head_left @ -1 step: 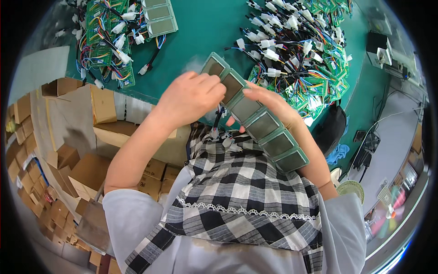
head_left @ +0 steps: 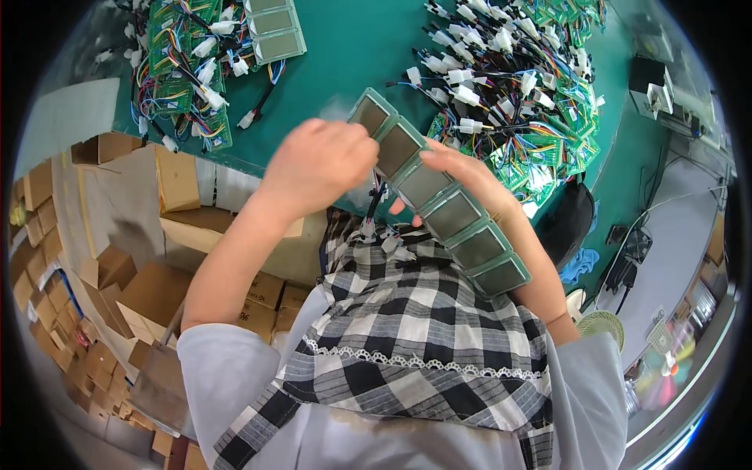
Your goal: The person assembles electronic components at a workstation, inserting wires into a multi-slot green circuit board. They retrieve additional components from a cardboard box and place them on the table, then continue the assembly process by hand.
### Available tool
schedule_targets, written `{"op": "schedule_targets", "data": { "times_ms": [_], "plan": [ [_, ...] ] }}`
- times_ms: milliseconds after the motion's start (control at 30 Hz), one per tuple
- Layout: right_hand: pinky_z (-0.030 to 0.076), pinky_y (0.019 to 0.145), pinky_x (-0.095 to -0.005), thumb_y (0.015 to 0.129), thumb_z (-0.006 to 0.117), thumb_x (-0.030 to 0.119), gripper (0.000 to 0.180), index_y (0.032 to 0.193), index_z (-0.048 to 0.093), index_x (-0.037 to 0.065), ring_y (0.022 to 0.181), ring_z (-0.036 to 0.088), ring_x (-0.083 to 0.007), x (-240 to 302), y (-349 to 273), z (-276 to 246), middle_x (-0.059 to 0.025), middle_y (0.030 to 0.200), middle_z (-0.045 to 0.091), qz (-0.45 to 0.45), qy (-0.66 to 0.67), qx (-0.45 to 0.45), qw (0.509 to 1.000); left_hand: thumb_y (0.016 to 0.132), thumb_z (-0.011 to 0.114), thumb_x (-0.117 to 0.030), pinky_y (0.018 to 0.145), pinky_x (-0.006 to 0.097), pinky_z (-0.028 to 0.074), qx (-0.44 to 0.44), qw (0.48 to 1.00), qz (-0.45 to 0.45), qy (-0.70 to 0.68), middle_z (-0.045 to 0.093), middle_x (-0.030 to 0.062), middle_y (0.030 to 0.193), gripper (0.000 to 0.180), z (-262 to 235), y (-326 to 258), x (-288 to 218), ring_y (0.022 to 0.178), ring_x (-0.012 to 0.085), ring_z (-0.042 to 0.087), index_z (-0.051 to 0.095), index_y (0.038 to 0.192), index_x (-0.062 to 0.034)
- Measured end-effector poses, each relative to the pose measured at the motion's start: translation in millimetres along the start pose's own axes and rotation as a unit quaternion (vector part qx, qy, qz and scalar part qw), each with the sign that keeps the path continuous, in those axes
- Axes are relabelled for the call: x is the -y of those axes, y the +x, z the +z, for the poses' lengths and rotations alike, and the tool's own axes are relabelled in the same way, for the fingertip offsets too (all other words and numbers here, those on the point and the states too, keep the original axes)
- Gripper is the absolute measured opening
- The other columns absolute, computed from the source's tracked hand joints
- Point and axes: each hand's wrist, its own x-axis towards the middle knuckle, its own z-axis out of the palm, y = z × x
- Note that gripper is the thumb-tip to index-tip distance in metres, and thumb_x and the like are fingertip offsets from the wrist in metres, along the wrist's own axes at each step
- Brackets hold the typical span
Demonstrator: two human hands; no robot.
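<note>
My right hand (head_left: 470,174) grips a long strip of LCD boards (head_left: 451,215), thumb on its face and fingertips showing below its left edge. The strip is a row of several grey screens in green frames, tilted from upper left to lower right above my lap. My left hand (head_left: 319,164) is closed beside the strip's upper left edge, near the second screen. Whatever its curled fingers hold, if anything, is hidden. Dark cables with white connectors (head_left: 401,252) hang below the strip against the checked apron (head_left: 423,329).
Green circuit boards (head_left: 564,157) with wires and white plugs are heaped at the right of the green table (head_left: 345,39). More wired boards (head_left: 172,70) lie at the left, next to another screen strip (head_left: 276,45). A black pouch (head_left: 565,223) lies by my right forearm. Cardboard boxes (head_left: 157,294) stand lower left.
My left hand has shifted slightly left, away from the strip's edge, and its fingers are more curled. The strip and my right hand have barely moved.
</note>
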Motion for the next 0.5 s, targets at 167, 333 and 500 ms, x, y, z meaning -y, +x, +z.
{"op": "schedule_targets", "data": {
  "times_ms": [167, 333, 500],
  "plan": [
    [0.059, 0.058, -0.0359, 0.100, 0.046, 0.034, 0.044, 0.130, 0.049, 0.003, 0.076, 0.071, -0.0325, 2, 6, -18, -0.0193, 0.104, 0.066, -0.019, 0.029, -0.034, 0.999, 0.071, 0.067, -0.016, 0.072, 0.038, 0.047, 0.022, 0.999, -0.013, 0.024, 0.060, 0.0032, 0.083, 0.016, 65, -65, 21, 0.079, 0.0229, 0.061, 0.058, 0.083, -0.0096],
    [0.059, 0.060, -0.0376, 0.099, 0.047, 0.035, 0.045, 0.126, 0.053, 0.000, 0.085, 0.070, -0.0295, 7, 6, -6, -0.0174, 0.097, 0.067, -0.042, 0.100, -0.127, 0.986, 0.079, 0.071, -0.024, 0.077, 0.033, 0.045, 0.102, 0.989, -0.066, -0.088, 0.059, 0.0009, 0.089, 0.018, 50, -43, 10, 0.086, 0.0198, 0.060, 0.057, 0.083, -0.0128],
    [0.059, 0.060, -0.0359, 0.097, 0.055, 0.030, 0.030, 0.113, 0.062, 0.005, 0.072, 0.069, -0.0178, -16, 29, -30, -0.0106, 0.095, 0.069, -0.010, 0.168, -0.065, 0.984, 0.070, 0.076, -0.035, 0.068, 0.034, 0.044, 0.007, 0.985, 0.056, -0.163, 0.054, -0.0007, 0.081, 0.030, 20, 26, -20, 0.079, 0.0180, 0.058, 0.057, 0.078, -0.0138]
  ]
}}
